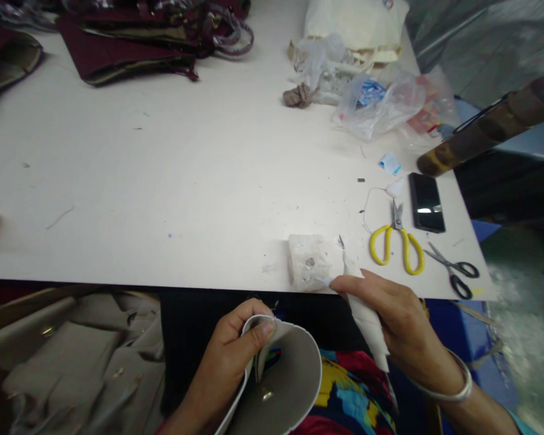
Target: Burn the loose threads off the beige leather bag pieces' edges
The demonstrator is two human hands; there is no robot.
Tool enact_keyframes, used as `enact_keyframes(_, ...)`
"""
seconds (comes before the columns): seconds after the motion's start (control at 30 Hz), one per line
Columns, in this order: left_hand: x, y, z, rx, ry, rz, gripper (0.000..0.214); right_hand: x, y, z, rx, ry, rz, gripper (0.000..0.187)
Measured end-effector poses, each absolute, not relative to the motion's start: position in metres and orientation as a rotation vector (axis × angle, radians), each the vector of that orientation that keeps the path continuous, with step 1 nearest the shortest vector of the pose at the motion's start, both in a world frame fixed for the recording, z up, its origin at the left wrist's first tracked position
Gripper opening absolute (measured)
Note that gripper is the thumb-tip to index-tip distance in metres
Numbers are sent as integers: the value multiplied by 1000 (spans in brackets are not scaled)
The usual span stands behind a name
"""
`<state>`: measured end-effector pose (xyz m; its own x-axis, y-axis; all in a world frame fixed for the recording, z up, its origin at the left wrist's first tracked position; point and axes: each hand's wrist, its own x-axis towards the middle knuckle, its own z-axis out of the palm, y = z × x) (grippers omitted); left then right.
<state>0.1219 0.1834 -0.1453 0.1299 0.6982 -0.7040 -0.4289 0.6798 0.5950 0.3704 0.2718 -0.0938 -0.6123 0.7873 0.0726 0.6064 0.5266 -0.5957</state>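
My left hand (pixel 229 356) is closed on the rim of a curved grey-beige leather piece (pixel 285 377) with a white edge and a small metal stud, held over my lap. My right hand (pixel 392 317) grips a thin tool wrapped in white paper (pixel 367 317). Its fingertips touch a lumpy white block (pixel 308 261) that sits at the white table's (pixel 185 181) near edge. A small metal tip (pixel 341 243) pokes up just above the wrapped tool.
Yellow-handled scissors (pixel 396 241), small black scissors (pixel 456 269) and a black phone (pixel 426 201) lie at the right. Plastic bags (pixel 381 103) and a white bag (pixel 353 24) sit at the back right, maroon leather pieces (pixel 127 42) at the back left. Beige pieces (pixel 72 356) are piled below the table on the left.
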Motion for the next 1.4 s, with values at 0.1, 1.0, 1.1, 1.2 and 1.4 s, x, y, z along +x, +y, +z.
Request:
enact_keyframes(0.1,120,184,-143,275,1171,826,43,370,272,-93,-1153,-2455,715,34)
enact_keyframes(1.0,118,180,-141,333,1165,862,41,368,272,-94,-1147,-2496,672,43)
enact_keyframes(1.1,119,180,-139,334,1162,868,41,368,272,-94,-1119,-2495,628,40)
enact_keyframes(1.2,119,180,-137,337,1158,861,41,366,273,-93,-1116,-2492,614,35)
enact_keyframes(1.4,118,179,-140,357,1174,865,41,367,273,-90,-1135,-2458,670,30)
